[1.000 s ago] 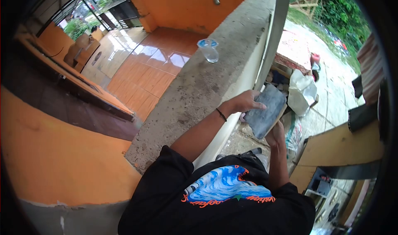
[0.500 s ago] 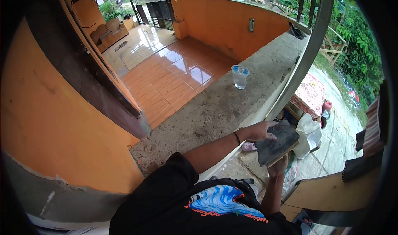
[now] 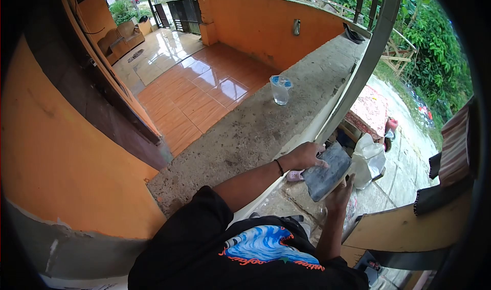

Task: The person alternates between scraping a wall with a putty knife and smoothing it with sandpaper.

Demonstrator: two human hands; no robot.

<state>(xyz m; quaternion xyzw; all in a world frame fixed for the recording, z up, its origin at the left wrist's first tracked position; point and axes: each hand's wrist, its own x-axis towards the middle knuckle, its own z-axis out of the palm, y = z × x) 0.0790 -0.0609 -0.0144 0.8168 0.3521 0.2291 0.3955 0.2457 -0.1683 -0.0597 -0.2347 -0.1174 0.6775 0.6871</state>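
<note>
A dark grey, rough-edged sheet (image 3: 328, 172), sandpaper-like, lies over a thin board whose pale edge shows along its lower right side. My left hand (image 3: 306, 157) grips the sheet's upper left edge, thumb on its face. At the lower right edge, my right hand (image 3: 339, 194) holds the board from below, with fingers partly behind it. Just left of the sheet, a pinkish container (image 3: 295, 176) stands low down. A crumpled white plastic bag (image 3: 368, 161) sits right beyond it.
A rough concrete ledge (image 3: 240, 136) runs beside my left arm, bearing a clear plastic cup (image 3: 280, 90). A slanted post (image 3: 360, 80) rises beyond my hands. To the right are a patterned cloth-covered surface (image 3: 369, 108) and a wooden panel (image 3: 394, 223).
The sheet and board have tilted so the grey face catches more light. My right hand has turned, its fingers now showing at the right edge. The whole view has shifted slightly.
</note>
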